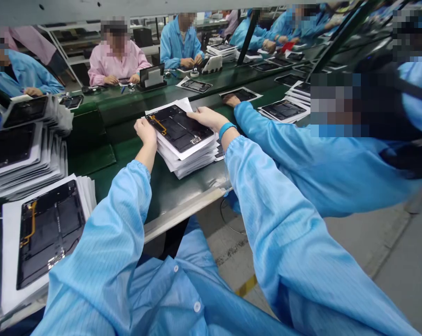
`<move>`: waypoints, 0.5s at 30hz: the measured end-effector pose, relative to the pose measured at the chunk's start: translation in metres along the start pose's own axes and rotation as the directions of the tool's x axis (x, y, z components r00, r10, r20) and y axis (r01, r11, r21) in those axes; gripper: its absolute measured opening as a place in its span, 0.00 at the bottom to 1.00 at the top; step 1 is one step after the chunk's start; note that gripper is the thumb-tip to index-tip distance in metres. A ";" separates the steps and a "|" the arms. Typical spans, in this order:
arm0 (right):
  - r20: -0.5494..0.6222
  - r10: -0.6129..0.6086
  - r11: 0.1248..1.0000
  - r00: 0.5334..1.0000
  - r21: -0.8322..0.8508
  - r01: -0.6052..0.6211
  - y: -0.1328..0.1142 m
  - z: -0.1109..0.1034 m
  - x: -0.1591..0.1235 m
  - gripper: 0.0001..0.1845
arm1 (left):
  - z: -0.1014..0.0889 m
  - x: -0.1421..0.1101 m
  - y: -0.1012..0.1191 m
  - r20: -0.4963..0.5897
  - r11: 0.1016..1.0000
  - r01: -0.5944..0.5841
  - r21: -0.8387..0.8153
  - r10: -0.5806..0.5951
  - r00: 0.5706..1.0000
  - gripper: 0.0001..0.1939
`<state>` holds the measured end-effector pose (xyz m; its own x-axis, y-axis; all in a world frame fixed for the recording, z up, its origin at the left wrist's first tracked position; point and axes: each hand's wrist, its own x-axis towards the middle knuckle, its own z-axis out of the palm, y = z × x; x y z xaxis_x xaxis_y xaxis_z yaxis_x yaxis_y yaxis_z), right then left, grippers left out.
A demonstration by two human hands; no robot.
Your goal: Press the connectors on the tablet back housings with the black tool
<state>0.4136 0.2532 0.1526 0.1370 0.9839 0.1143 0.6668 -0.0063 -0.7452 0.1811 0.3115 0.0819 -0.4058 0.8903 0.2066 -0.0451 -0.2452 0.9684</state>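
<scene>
A black tablet housing with an orange flex cable lies on top of a stack of white paper sheets in front of me. My left hand grips the near-left edge of the housing and its sheet, with the fingers partly hidden. On the opposite side my right hand, a blue band at its wrist, holds the far-right edge, thumb over the top. Whether the lower layers are also gripped I cannot tell.
Left of me stand stacks of tablet housings with paper being the taller pile. A co-worker's sleeve reaches in from the right beside my arm. Several people sit across the green bench, whose metal front edge is near me.
</scene>
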 end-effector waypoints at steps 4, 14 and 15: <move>-0.347 -0.141 0.973 0.927 0.122 0.193 0.018 -0.009 -0.038 0.21 | -0.015 0.000 0.019 -0.023 1.000 0.000 -0.009 0.000 1.000 0.17; -0.396 0.192 0.606 0.898 0.767 0.209 0.065 0.050 -0.181 0.29 | -0.063 -0.002 0.030 0.147 0.969 0.222 -0.104 -0.206 0.967 0.12; -0.340 0.198 0.588 0.920 0.792 0.166 0.063 0.054 -0.180 0.29 | -0.064 0.002 0.034 0.175 0.962 0.264 -0.067 -0.250 0.952 0.13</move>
<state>0.3914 0.0849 0.0494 0.5066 0.8429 0.1812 -0.1652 0.3011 -0.9392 0.1202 0.2806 0.1062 -0.2154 0.9763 -0.0205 -0.2123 -0.0263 0.9769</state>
